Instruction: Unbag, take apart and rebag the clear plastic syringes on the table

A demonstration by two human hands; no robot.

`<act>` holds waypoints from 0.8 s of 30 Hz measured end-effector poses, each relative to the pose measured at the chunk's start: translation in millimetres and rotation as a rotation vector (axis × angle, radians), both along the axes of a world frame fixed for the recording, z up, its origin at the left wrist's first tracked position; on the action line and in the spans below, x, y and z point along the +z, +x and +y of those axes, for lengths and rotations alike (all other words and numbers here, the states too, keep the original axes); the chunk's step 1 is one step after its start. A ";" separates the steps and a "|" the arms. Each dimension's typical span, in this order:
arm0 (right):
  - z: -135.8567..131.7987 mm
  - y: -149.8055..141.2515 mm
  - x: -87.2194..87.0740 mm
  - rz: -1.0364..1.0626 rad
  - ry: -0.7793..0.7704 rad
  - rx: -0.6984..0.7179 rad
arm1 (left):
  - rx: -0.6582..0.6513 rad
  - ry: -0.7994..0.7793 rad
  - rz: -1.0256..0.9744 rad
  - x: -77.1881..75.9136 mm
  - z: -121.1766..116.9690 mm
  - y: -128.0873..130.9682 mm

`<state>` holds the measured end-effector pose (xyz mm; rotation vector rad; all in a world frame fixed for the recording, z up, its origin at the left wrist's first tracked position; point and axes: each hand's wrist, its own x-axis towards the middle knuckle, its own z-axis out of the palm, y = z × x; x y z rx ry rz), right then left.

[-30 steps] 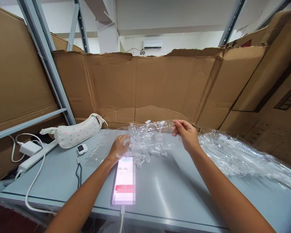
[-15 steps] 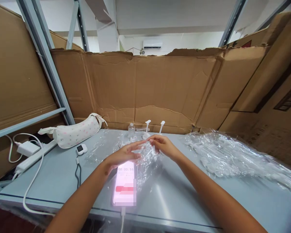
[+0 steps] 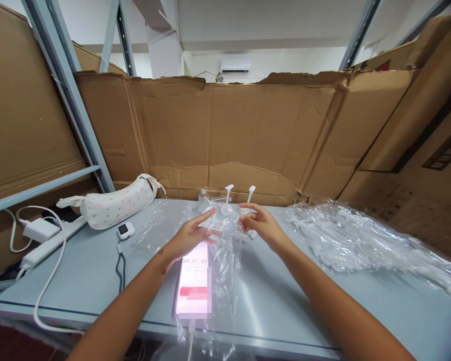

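Observation:
A long clear plastic bag (image 3: 223,271) hangs between my hands, its lower end past the table's front edge. My left hand (image 3: 195,233) is at the bag's upper left side, index finger stretched out and thumb and other fingers closed on the film. At the upper right side my right hand (image 3: 261,223) has its index finger raised and the other fingertips pinched at the film; the exact contact is hard to see. Behind the hands stand two white stick-like parts (image 3: 229,193) with flattened tops, near a small clear bottle (image 3: 203,196). A small white piece shows beneath my right hand.
A lit phone (image 3: 192,283) showing a timer lies under my left forearm, with a cable attached. Wrapped plastic packages (image 3: 361,238) pile up at right. At left are a white pouch (image 3: 115,205), a small white device (image 3: 126,230) and a power strip (image 3: 54,244). Cardboard (image 3: 248,130) walls the back.
My hands have moved apart from a touching position. The bag now hangs lower and spreads between them, and more of the white parts behind shows.

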<state>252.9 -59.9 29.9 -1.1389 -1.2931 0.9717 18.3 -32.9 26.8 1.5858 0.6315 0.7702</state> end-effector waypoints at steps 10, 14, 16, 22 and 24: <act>-8.5 -1.1 0.4 -0.002 0.073 0.184 | 0.124 0.095 -0.159 4.0 -0.2 -1.0; -14.5 -7.6 -1.4 -0.078 0.128 0.279 | 0.051 0.116 -0.163 5.5 -3.1 -3.8; -14.7 -9.2 -2.4 -0.073 0.149 0.275 | -0.035 0.108 -0.138 3.4 -4.6 -3.6; -11.6 -8.3 -5.0 -0.060 0.132 0.313 | -0.023 0.124 -0.118 0.7 -4.4 -2.2; -11.4 -7.9 -5.0 -0.065 0.135 0.308 | 0.019 0.113 -0.112 2.7 -4.3 -2.3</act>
